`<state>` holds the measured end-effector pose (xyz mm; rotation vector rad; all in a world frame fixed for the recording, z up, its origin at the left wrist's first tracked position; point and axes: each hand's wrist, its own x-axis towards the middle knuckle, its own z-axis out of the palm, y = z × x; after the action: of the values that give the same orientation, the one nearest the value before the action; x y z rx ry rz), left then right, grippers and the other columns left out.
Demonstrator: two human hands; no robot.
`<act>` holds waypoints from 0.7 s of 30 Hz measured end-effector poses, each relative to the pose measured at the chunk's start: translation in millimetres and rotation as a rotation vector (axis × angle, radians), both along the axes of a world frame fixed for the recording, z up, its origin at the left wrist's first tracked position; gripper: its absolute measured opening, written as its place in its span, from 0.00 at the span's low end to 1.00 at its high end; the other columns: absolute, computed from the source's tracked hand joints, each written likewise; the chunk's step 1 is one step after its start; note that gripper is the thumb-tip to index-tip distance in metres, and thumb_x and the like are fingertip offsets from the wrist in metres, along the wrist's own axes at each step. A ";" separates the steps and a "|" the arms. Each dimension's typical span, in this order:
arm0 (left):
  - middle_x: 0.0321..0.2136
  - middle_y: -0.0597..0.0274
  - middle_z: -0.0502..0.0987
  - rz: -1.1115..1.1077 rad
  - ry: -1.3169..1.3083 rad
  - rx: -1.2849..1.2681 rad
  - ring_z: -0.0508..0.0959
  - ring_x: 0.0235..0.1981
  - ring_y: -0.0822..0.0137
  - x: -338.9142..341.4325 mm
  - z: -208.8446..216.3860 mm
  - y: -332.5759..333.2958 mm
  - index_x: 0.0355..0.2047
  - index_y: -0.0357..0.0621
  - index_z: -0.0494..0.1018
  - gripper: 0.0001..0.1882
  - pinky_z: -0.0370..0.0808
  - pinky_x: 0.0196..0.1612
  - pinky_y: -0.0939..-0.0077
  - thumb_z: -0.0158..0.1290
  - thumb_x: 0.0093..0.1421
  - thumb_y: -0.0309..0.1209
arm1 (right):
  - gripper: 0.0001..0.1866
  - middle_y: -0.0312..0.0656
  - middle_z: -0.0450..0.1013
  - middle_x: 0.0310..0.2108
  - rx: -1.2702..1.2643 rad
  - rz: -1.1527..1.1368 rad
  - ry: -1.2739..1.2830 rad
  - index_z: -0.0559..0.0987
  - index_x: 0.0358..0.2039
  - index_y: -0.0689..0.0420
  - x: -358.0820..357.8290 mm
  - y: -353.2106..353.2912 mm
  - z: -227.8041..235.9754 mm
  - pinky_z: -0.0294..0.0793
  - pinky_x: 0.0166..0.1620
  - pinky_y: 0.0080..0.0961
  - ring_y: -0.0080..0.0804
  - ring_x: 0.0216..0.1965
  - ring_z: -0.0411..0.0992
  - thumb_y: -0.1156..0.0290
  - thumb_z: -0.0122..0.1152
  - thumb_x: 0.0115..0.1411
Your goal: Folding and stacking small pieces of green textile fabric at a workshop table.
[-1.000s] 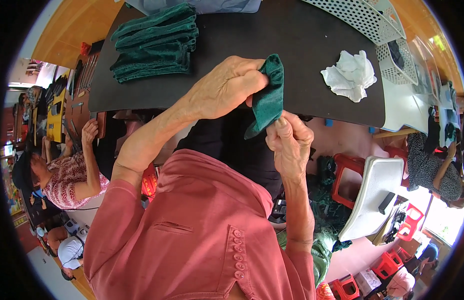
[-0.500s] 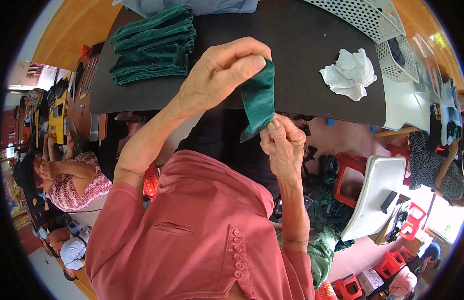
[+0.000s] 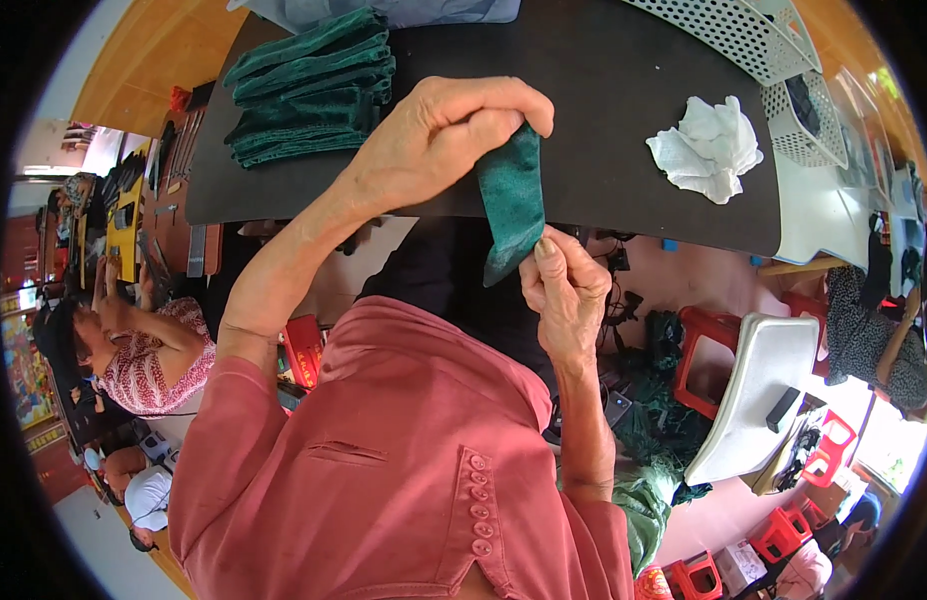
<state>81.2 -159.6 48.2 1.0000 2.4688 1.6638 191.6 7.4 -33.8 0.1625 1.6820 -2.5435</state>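
Note:
A narrow strip of dark green velvet fabric [image 3: 514,195] is stretched between my hands, above the near edge of the dark table. My left hand [image 3: 449,130] grips its upper end, with the index finger curled over and the thumb beneath. Lower down, my right hand [image 3: 566,285] pinches the strip's side edge near the bottom between thumb and fingers. The pointed lower tip of the strip hangs free to the left of that pinch. A stack of folded green velvet pieces [image 3: 309,90] lies on the table beyond my left forearm.
On the dark table [image 3: 594,130] a crumpled white cloth [image 3: 709,150] lies at the right. White perforated baskets [image 3: 749,40] stand at the far right. A white board [image 3: 759,395] and red stools [image 3: 709,355] are to my right. Another person [image 3: 154,350] sits at the left.
My left hand's index finger has shifted slightly right and down over the strip's top. The right hand keeps its pinch. The view has shifted slightly.

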 end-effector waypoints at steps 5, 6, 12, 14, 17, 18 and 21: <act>0.24 0.69 0.73 -0.036 -0.247 -0.105 0.69 0.25 0.79 1.7 6.7 -1.9 0.34 0.40 0.73 0.10 0.65 0.29 0.85 0.47 0.62 0.32 | 0.11 0.32 0.66 0.18 -0.020 0.018 -0.004 0.78 0.40 0.64 3.3 -0.2 -1.2 0.56 0.20 0.12 0.14 0.17 0.59 0.70 0.55 0.62; 0.25 0.69 0.73 -0.035 -0.249 -0.128 0.69 0.25 0.79 4.2 8.4 -0.5 0.34 0.39 0.73 0.10 0.65 0.29 0.85 0.47 0.63 0.34 | 0.11 0.32 0.66 0.18 -0.013 0.018 -0.010 0.78 0.39 0.64 3.1 -0.1 -0.1 0.56 0.20 0.12 0.14 0.18 0.59 0.70 0.55 0.62; 0.24 0.70 0.71 0.112 -0.177 -0.107 0.65 0.24 0.80 14.6 5.8 7.9 0.39 0.40 0.73 0.12 0.63 0.28 0.85 0.48 0.62 0.36 | 0.09 0.32 0.67 0.18 0.105 -0.099 0.026 0.78 0.38 0.64 2.7 -2.5 4.5 0.59 0.21 0.12 0.15 0.18 0.61 0.72 0.56 0.61; 0.25 0.70 0.70 0.122 -0.162 -0.080 0.65 0.24 0.79 19.3 5.3 13.5 0.39 0.40 0.73 0.13 0.62 0.28 0.85 0.48 0.62 0.36 | 0.09 0.32 0.68 0.19 0.181 -0.166 0.047 0.79 0.37 0.64 3.1 -2.0 3.5 0.60 0.21 0.12 0.15 0.18 0.62 0.72 0.56 0.61; 0.26 0.69 0.70 0.085 -0.173 -0.087 0.64 0.25 0.79 18.6 6.1 14.0 0.40 0.39 0.73 0.14 0.62 0.29 0.84 0.47 0.63 0.37 | 0.08 0.33 0.69 0.19 0.314 -0.223 0.111 0.79 0.37 0.64 4.4 3.3 -1.9 0.63 0.23 0.13 0.16 0.20 0.63 0.74 0.57 0.59; 0.26 0.69 0.70 0.038 -0.197 -0.123 0.65 0.26 0.79 17.1 7.2 12.6 0.39 0.39 0.73 0.15 0.62 0.30 0.84 0.47 0.63 0.38 | 0.08 0.33 0.70 0.20 0.358 -0.220 0.138 0.79 0.36 0.64 4.0 6.2 -2.7 0.64 0.24 0.14 0.16 0.20 0.64 0.75 0.57 0.59; 0.26 0.68 0.70 -0.076 -0.242 -0.096 0.65 0.26 0.78 8.7 10.1 12.6 0.39 0.40 0.74 0.15 0.62 0.30 0.83 0.46 0.63 0.39 | 0.07 0.33 0.71 0.20 0.466 -0.218 0.205 0.79 0.36 0.64 0.5 16.2 -0.6 0.65 0.24 0.15 0.16 0.20 0.65 0.75 0.58 0.58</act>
<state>89.9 -147.0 58.3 0.8176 2.3006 1.5261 192.2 23.6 -34.4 0.1222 2.4426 -2.3221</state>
